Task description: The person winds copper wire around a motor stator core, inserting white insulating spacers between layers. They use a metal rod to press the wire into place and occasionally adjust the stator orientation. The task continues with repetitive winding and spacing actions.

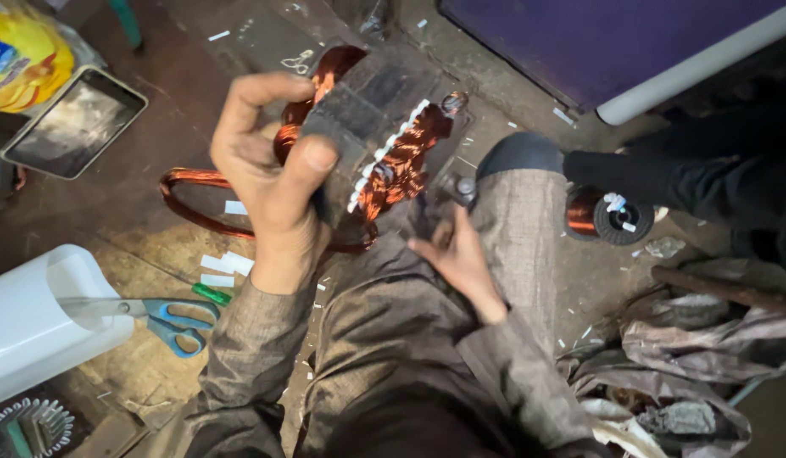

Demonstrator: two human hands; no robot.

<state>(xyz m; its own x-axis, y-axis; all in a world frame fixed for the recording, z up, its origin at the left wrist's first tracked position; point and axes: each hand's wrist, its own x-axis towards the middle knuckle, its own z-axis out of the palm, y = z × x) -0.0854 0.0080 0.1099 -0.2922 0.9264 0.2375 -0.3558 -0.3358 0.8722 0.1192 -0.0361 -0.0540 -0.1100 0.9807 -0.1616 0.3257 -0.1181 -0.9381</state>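
My left hand [270, 174] grips a dark metal motor stator [372, 106] wound with copper wire, holding it up above my lap. White paper strips line its slots, and copper coil loops [194, 191] hang from it to the left. My right hand [457, 254] lies lower, near my raised knee, with its fingers around a small dark tool [448, 199] whose tip points up toward the stator's underside. The tool is partly hidden by the hand.
Blue-handled scissors [168, 322] lie on the dirty floor beside a white plastic container [37, 318]. A tablet [75, 123] and a yellow bag [20, 51] are at upper left. A copper wire spool [605, 216] sits right of my knee, with rags [698, 339] beyond.
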